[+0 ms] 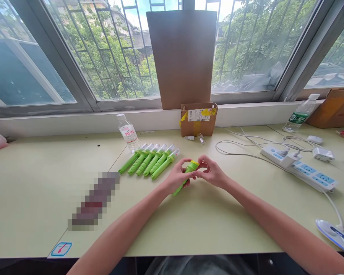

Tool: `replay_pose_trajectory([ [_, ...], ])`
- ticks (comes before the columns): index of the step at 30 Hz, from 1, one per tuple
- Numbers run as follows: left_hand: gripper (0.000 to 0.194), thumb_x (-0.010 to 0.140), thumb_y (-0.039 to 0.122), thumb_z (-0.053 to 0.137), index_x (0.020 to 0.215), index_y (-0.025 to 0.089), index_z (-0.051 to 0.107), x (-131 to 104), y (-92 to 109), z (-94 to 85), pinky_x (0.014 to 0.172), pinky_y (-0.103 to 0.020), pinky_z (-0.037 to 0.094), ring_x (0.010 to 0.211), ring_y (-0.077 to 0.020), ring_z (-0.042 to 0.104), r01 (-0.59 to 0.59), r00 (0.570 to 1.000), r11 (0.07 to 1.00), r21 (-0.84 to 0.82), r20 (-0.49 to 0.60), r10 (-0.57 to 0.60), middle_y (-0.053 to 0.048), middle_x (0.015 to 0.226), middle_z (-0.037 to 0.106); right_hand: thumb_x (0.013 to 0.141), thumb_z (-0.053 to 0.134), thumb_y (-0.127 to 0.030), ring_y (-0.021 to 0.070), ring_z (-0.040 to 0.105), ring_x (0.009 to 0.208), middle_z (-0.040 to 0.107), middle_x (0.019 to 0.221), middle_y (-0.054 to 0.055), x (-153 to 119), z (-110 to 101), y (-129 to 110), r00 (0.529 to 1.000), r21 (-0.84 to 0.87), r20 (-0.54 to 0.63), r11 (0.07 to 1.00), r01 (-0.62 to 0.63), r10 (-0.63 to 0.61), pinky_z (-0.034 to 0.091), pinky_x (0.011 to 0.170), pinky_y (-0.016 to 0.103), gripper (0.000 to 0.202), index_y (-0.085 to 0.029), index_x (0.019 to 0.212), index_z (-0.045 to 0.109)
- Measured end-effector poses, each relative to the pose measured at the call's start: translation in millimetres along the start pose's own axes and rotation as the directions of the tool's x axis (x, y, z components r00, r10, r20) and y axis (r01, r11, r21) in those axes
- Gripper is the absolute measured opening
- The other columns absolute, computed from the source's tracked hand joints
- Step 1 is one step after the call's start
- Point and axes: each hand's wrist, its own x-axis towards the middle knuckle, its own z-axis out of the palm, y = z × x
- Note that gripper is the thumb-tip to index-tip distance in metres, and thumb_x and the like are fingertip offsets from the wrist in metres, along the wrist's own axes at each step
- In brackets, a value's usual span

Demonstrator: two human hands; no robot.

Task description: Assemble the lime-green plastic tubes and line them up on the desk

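My left hand point(177, 177) is wrapped round a green plastic handle point(191, 167) with a yellow top end, held tilted over the table. Against its upper end, the thumb and fingers of my right hand point(210, 172) are closed. No clear tip shows on this handle, though part of it is hidden by my fingers. To the left lies a row of several green sticks point(153, 159) with ribbed handles and clear tips, side by side and pointing away from me.
A water bottle point(128, 133) stands behind the row. Near an open cardboard box point(199, 120) lie a clear tip point(201, 138) and a small white piece point(190, 138). On the right are a power strip point(301, 168), cables, chargers and another bottle point(299, 114).
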Motion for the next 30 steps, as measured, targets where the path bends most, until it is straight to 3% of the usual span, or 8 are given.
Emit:
replay_pose_trajectory([
  [5,0.06,0.072,0.042,0.069,0.122,0.02,0.044,0,0,1.1,0.037,-0.017,0.032,0.041,-0.0064,0.048,-0.014,1.0,1.0,-0.022,0.021,0.014,0.0,0.072,0.063,0.073,0.07,-0.044,0.0154,0.065,0.065,0.063,0.078,-0.001,1,1,2,1.0,0.088,-0.015,0.996,-0.008,0.009,0.057,0.062,0.035,0.036,-0.022,0.082,0.043],
  [11,0.06,0.072,0.043,0.069,0.121,0.019,0.044,0,-1,0.3,0.037,-0.018,0.032,0.041,-0.0059,0.047,-0.014,1.0,1.0,-0.02,0.002,0.014,-0.001,0.073,0.064,0.069,0.073,-0.046,0.0158,0.064,0.065,0.065,0.076,0.0,1,5,4,0.996,0.087,-0.093,0.996,0.003,0.005,0.057,0.063,0.036,0.036,-0.021,0.08,0.049],
  [17,0.061,0.071,0.044,0.069,0.12,0.019,0.043,1,-3,-0.8,0.037,-0.018,0.032,0.04,-0.0063,0.047,-0.027,1.0,0.999,-0.034,0.006,0.027,-0.001,0.072,0.065,0.071,0.071,-0.047,0.015,0.063,0.061,0.065,0.074,0.0,0,8,2,0.996,0.111,-0.088,0.994,-0.001,0.011,0.057,0.061,0.036,0.033,-0.021,0.078,0.051],
  [25,0.062,0.071,0.047,0.069,0.119,0.019,0.043,0,-3,-2.4,0.037,-0.018,0.032,0.039,-0.0065,0.047,-0.054,0.999,0.997,-0.051,-0.006,0.053,0.0,0.072,0.065,0.075,0.069,-0.041,0.0189,0.067,0.076,0.065,0.082,0.002,0,11,9,0.987,0.022,-0.151,0.998,0.052,-0.048,0.058,0.057,0.032,0.029,-0.023,0.086,0.05],
  [30,0.065,0.07,0.047,0.07,0.122,0.02,0.042,-1,0,-1.3,0.037,-0.019,0.032,0.039,-0.0069,0.047,-0.054,0.999,0.996,-0.077,-0.005,0.054,0.001,0.068,0.064,0.074,0.07,-0.039,0.018,0.068,0.071,0.063,0.081,0.0,0,11,8,0.989,0.012,-0.114,0.995,0.101,-0.099,0.058,0.055,0.031,0.031,-0.024,0.089,0.048],
])
